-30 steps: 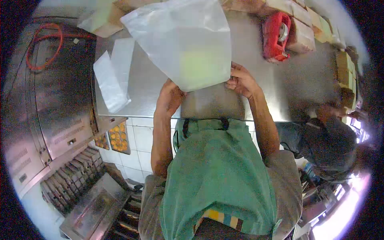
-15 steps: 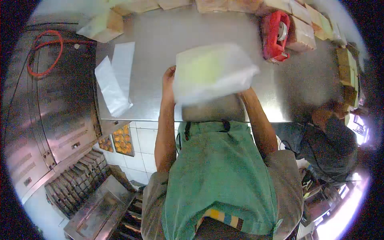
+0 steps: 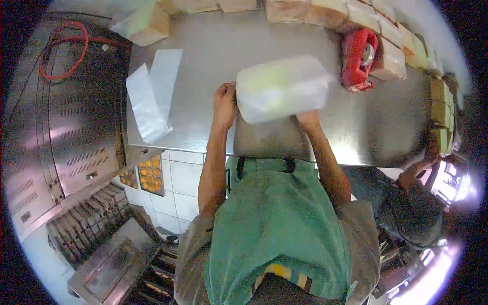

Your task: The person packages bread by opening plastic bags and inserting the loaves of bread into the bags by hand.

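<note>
A bread loaf in a translucent plastic bag is held in front of me over the steel table, slightly blurred by motion. My left hand is closed at the bag's left end, fingers curled against its edge. Under the lower right side of the bag, my right hand grips it, with most of its fingers hidden behind the plastic. To the left, flat plastic bags lie crossed on the table. A red tape dispenser stands to the right of the loaf.
Wrapped loaves line the back and right of the steel table. A metal oven cabinet with a red hose borders the left side. Trays of round baked goods sit below. Another person is at the right.
The bagged loaf has turned to a more level position between my hands. My left hand's fingers show more clearly at its end. The whole view has shifted a little.
</note>
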Tool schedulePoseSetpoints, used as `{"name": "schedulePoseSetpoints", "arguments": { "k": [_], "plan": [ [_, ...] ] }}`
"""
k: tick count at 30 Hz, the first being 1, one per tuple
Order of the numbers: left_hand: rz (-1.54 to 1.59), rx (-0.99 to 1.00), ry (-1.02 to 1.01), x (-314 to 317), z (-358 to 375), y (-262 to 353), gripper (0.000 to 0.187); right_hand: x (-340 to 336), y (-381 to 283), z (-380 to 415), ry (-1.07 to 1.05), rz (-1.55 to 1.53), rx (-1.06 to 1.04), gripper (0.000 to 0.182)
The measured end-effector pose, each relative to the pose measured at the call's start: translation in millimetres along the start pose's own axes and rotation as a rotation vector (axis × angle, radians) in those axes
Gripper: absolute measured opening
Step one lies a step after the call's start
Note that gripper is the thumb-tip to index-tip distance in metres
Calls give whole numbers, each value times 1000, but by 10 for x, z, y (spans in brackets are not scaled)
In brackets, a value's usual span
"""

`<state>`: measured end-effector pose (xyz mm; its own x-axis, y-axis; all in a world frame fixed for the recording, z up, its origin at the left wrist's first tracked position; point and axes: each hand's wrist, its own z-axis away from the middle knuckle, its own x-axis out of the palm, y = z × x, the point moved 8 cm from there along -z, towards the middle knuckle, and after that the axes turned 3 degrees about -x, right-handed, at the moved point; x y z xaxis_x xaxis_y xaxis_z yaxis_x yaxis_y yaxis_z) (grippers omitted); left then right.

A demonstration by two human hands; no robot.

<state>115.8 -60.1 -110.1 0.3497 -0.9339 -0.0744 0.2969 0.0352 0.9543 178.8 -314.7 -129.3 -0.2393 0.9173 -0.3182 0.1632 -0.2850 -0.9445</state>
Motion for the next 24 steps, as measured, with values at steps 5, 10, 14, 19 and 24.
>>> {"name": "schedulePoseSetpoints", "arguments": {
  "k": [5, 10, 14, 19, 24],
  "plan": [
    [-287, 350, 70, -20, -38, -13, 28, -31, -219, 103, 156, -60, 240, 34],
    [-771, 713, 222, 103, 20, 19, 32, -25, -266, 192, 11, 371, 73, 39],
    [-122, 160, 47, 118, 82, 120, 36, 143, -270, 252, -161, 683, 255, 44],
    [-535, 352, 89, 105, -30, 255, 34, -146, -686, 222, 12, 612, 203, 35],
    [-621, 308, 104, 147, -130, -34, 39, -227, -2759, 258, 309, 705, -494, 44]
  ]
}}
